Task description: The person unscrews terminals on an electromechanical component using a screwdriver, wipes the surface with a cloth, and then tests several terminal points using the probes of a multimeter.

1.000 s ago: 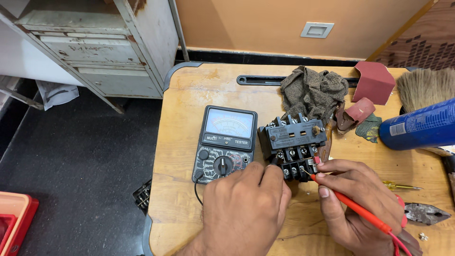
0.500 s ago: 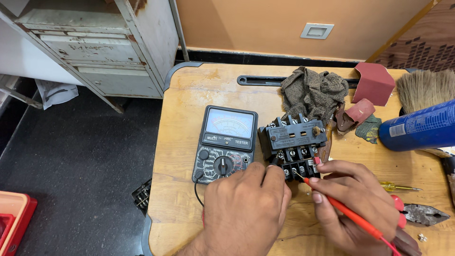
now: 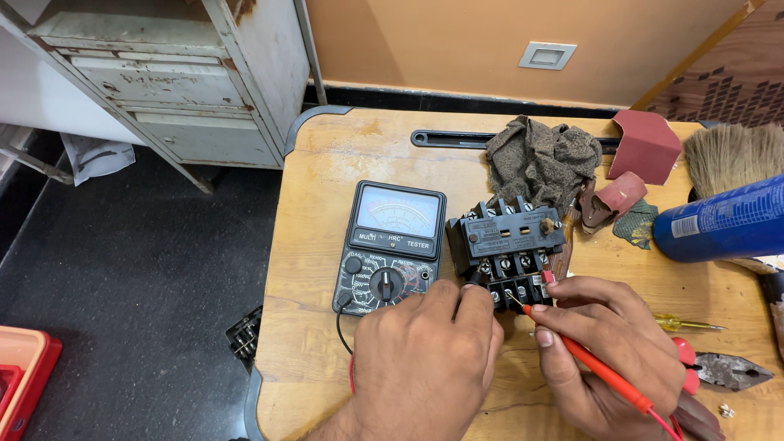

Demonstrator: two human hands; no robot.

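black contactor (image 3: pixel 505 247) sits at three o'clock of the meter (image 3: pixel 392 247), so your right hand (image 3: pixel 608 351) pinches the red probe (image 3: pixel 584 359) onto its screws; left hand (image 3: pixel 425 359) curls shut on a black probe.

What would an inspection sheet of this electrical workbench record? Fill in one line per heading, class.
Surface: wooden table, scuffed.
Job's things: analog multimeter beside black contactor; red probe tip at the contactor's lower terminals.
Clutter: rag, sandpaper pieces, brush, blue can, yellow screwdriver, pliers.
Grippers: right hand holds the red probe; left hand at the contactor's lower edge, what it holds is hidden.
Cables: black lead from the multimeter.
Surroundings: grey metal cabinet, dark floor.
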